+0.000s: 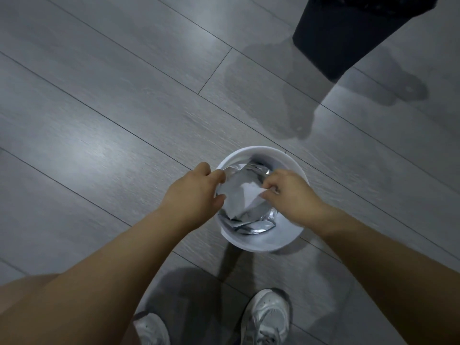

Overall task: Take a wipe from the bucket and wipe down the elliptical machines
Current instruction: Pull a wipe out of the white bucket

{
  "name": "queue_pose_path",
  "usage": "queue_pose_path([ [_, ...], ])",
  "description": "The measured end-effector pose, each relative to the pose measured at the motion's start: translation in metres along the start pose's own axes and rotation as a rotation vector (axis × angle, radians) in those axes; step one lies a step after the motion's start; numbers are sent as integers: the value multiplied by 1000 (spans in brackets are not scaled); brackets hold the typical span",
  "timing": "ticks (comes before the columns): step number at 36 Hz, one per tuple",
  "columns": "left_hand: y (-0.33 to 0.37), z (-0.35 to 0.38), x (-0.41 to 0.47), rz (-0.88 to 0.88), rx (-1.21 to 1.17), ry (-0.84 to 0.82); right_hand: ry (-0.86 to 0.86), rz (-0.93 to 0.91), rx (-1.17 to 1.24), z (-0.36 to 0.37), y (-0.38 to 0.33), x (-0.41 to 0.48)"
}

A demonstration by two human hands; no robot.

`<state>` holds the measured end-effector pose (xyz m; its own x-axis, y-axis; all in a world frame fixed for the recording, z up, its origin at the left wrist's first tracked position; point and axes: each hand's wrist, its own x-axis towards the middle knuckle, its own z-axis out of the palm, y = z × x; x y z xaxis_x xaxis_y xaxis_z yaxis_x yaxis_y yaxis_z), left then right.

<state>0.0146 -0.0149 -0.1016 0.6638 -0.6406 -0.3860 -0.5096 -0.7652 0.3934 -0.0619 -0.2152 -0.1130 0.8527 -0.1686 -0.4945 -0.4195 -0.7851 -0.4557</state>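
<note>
A white round bucket (263, 241) stands on the grey plank floor just in front of my feet. Inside it lies a crumpled silver foil bag (251, 226) with a white wipe (245, 194) sticking up from it. My left hand (196, 192) grips the foil bag's left edge at the bucket's rim. My right hand (288, 192) pinches the right corner of the white wipe between thumb and fingers. No elliptical machine is in view.
A dark bin (348, 33) lined with a black bag stands at the upper right, about a step beyond the bucket. My two white shoes (266, 317) are at the bottom edge. Grey plank floor (112, 108) spreads to the left and ahead.
</note>
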Motion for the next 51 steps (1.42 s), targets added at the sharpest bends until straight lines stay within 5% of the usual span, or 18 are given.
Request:
queue_pose_path([
  [4,0,-1,-3,-3,8,-5,9,120,479,-19,-8,-15],
  [8,1,-4,-5,-6,-21,22,111,210,696,-32,-13,-16],
  [12,6,-12,-9,29,-78,73,177,172,744,-41,-21,-14],
  [19,18,-20,-3,59,-191,36,6,9,785,-57,-31,-20],
  [26,23,-32,-1,4,-811,-55,68,122,906,-52,-22,-23],
  [32,25,-33,2,-122,-1135,-22,-89,164,939,-46,-22,-23],
  [36,26,-34,4,-138,-1253,-58,46,210,961,-39,-23,-19],
  [41,28,-32,6,-237,-1310,-31,79,204,833,-33,-20,-17],
  [47,20,-27,11,-242,-1141,81,-24,241,1280,-33,-24,-17],
  [51,18,-27,10,-222,-1146,-28,79,180,1170,-33,-28,-19],
])
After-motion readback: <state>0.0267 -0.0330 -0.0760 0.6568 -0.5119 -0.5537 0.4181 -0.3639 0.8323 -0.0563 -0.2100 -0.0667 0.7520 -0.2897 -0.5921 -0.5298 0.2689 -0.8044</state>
